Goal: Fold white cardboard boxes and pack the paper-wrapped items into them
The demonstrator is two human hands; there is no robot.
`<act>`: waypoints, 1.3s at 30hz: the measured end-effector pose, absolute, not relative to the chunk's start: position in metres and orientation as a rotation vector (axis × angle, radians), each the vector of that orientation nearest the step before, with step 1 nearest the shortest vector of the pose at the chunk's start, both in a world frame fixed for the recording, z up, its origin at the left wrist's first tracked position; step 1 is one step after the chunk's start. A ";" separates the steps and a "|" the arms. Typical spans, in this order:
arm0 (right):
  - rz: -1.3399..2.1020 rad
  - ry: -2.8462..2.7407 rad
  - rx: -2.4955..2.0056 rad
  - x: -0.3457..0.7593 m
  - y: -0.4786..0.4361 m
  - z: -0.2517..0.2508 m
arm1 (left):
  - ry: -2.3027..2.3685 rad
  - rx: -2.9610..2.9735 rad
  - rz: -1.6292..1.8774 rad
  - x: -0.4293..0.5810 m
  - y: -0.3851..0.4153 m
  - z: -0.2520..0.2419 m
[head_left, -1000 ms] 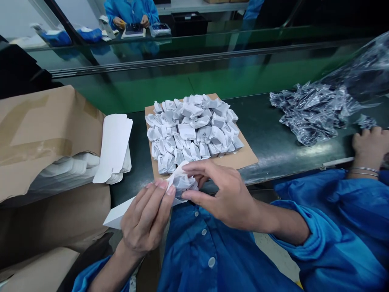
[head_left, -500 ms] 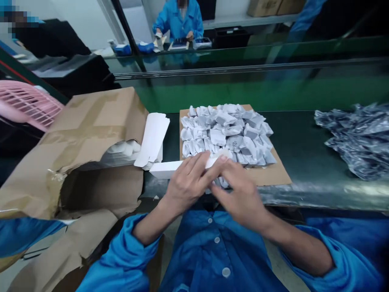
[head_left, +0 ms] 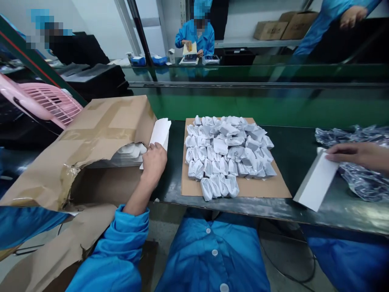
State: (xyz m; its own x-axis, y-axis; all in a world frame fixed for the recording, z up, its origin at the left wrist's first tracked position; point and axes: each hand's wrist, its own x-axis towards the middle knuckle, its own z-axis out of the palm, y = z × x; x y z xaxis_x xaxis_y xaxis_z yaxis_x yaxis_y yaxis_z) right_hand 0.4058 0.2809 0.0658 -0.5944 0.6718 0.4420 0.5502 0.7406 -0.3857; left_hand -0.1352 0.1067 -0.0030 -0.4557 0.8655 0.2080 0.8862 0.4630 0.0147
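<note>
A: Left hand (head_left: 154, 161) is on the flat white card blanks (head_left: 160, 133) at the mouth of the torn brown cardboard box (head_left: 100, 129), left of the brown cardboard sheet (head_left: 258, 187).

B: Right hand (head_left: 358, 155) pinches a white folded carton (head_left: 316, 185), right of that sheet, beside crinkled clear plastic bags (head_left: 361, 162). White-wrapped small packets (head_left: 226, 152) cover the sheet.

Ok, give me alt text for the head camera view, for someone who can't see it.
A person in a blue coat rests the left hand on flat white cartons spilling from a torn cardboard box, while the right hand holds a folded white box over a dark bench. Between them, small white wrapped packets cover a cardboard sheet.
</note>
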 end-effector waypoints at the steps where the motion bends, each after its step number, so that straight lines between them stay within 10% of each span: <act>1: 0.184 -2.423 -0.909 0.397 0.286 0.062 | -2.542 -1.512 -0.199 -0.134 0.107 -0.003; 6: -0.155 -2.156 -1.036 0.312 0.238 0.058 | -2.497 -1.408 -0.408 -0.134 0.099 0.001; 12: 1.186 -1.954 -0.817 0.125 0.110 0.047 | -2.177 -1.379 -0.812 -0.070 0.073 -0.012; 16: 1.336 -1.672 -0.845 0.083 0.123 0.041 | -1.682 -1.975 -1.087 -0.017 0.028 -0.005; 22: 1.542 -2.789 -0.295 0.152 0.162 0.080 | -2.100 -2.107 -1.805 -0.064 -0.004 0.049; 30: -0.043 -2.753 -0.747 0.162 0.094 0.066 | -2.740 -1.946 -2.273 -0.079 0.018 0.029; 39: -0.224 -2.716 -0.492 0.180 0.075 0.042 | -2.816 -2.567 -1.684 -0.075 0.013 0.036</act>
